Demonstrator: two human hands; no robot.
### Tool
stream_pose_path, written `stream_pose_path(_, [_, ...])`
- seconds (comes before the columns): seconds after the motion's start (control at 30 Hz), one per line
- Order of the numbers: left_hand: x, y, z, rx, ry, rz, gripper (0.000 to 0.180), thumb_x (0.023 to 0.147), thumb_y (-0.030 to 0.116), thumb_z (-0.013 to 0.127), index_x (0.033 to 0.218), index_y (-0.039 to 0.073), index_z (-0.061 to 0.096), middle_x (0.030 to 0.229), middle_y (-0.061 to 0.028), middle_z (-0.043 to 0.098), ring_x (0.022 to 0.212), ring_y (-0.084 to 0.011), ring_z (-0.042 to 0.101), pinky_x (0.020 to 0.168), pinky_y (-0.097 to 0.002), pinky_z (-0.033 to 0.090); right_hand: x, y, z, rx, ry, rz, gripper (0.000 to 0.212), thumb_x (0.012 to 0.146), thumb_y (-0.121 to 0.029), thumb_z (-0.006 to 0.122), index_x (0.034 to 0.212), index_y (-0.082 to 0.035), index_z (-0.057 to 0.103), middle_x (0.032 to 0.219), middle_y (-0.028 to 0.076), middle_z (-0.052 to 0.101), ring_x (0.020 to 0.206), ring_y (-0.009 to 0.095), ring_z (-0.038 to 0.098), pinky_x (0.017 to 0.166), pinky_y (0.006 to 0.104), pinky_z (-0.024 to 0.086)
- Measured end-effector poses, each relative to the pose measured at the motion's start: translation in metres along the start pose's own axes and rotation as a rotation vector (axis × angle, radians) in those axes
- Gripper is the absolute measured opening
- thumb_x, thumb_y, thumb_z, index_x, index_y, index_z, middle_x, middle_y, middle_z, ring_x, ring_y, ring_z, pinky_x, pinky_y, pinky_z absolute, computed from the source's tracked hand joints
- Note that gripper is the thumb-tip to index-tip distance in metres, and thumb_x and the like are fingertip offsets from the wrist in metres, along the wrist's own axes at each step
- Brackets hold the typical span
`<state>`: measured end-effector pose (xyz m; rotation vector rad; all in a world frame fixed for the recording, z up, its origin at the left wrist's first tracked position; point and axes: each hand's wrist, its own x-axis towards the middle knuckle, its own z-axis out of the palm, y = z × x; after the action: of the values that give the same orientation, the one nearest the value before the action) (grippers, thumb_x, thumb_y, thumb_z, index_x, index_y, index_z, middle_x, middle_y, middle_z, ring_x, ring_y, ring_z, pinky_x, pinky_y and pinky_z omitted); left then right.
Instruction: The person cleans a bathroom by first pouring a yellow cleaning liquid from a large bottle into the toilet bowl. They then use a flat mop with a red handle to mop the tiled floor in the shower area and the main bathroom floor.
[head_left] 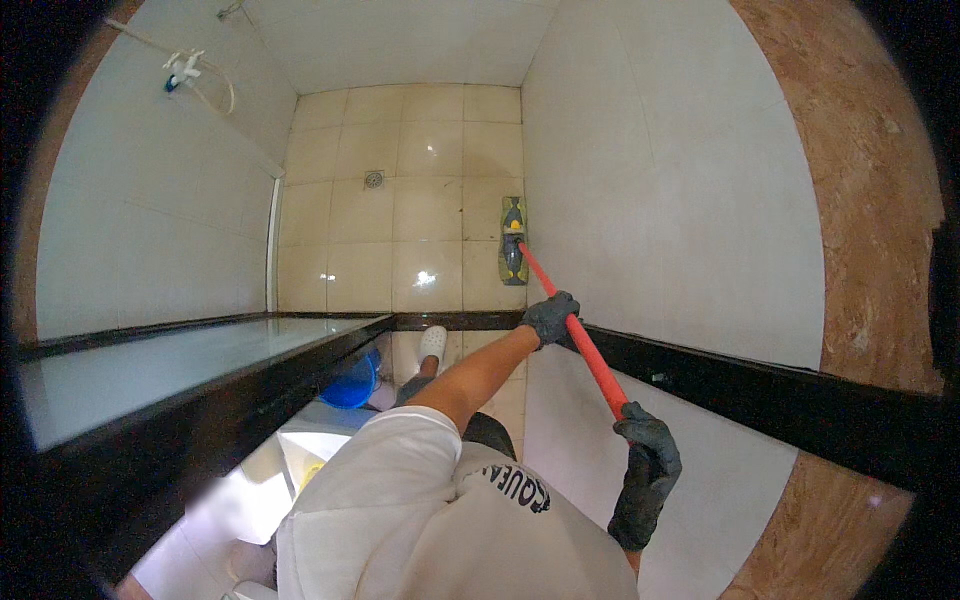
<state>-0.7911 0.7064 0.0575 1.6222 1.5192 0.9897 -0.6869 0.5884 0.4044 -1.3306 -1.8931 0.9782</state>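
A flat mop with a long red handle [597,366] slants from my right side down to the floor. Its head [513,241], green-edged with grey and yellow parts, lies on the beige tiles along the foot of the right wall. My left hand [551,318], in a dark grey glove, is wrapped round the handle at its middle. Higher up, near the handle's end, my right hand [650,446] in a matching glove is closed on it. Both gloves hide the parts of the handle they grip.
A round floor drain [374,179] sits in the tiled floor [430,215]. Dark frames [720,378] flank the doorway, with a glass panel [190,360] at left. A blue bucket [350,386] stands by my white shoe [433,345]. A tap [183,70] is on the left wall.
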Motion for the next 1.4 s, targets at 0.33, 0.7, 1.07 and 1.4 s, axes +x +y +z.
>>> stream_pose_path(0.33, [0.016, -0.036, -0.041, 0.126, -0.073, 0.149, 0.026, 0.072, 0.031, 0.065, 0.086, 0.011, 0.057, 0.09, -0.0127, 0.057, 0.089, -0.0337, 0.058, 0.073, -0.0453, 0.049, 0.03, 0.001, 0.041, 0.24, 0.007, -0.147, 0.02, 0.082, -0.015, 0.058, 0.065, -0.005, 0.057, 0.062, 0.007, 0.056, 0.069, 0.022, 0.058, 0.097, 0.0528, 0.038])
stream_pose_path(0.7, [0.013, -0.087, -0.108, 0.282, -0.184, 0.057, 0.014, 0.079, 0.019, 0.055, 0.089, 0.011, 0.06, 0.098, -0.0134, 0.058, 0.096, -0.0319, 0.059, 0.079, -0.0445, 0.05, 0.05, 0.008, 0.089, 0.311, 0.029, -0.093, 0.015, 0.082, -0.013, 0.058, 0.068, -0.007, 0.057, 0.065, 0.005, 0.056, 0.071, 0.021, 0.057, 0.096, 0.0535, 0.039])
stream_pose_path(1.07, [-0.024, -0.146, -0.174, 0.344, -0.077, -0.087, 0.015, 0.077, 0.019, 0.058, 0.088, 0.01, 0.059, 0.092, -0.014, 0.057, 0.093, -0.0333, 0.058, 0.078, -0.0443, 0.049, 0.055, 0.022, 0.145, 0.338, -0.058, -0.105, 0.017, 0.084, -0.014, 0.057, 0.07, -0.005, 0.057, 0.069, 0.006, 0.058, 0.073, 0.022, 0.058, 0.088, 0.0483, 0.042])
stream_pose_path(1.4, [-0.078, 0.01, -0.162, 0.194, 0.101, 0.062, 0.018, 0.073, 0.022, 0.064, 0.087, 0.011, 0.058, 0.088, -0.0127, 0.057, 0.088, -0.0334, 0.058, 0.07, -0.045, 0.049, -0.006, -0.078, 0.043, 0.266, -0.021, -0.258, 0.023, 0.08, -0.02, 0.06, 0.064, -0.004, 0.056, 0.06, 0.009, 0.055, 0.06, 0.023, 0.055, 0.088, 0.058, 0.044])
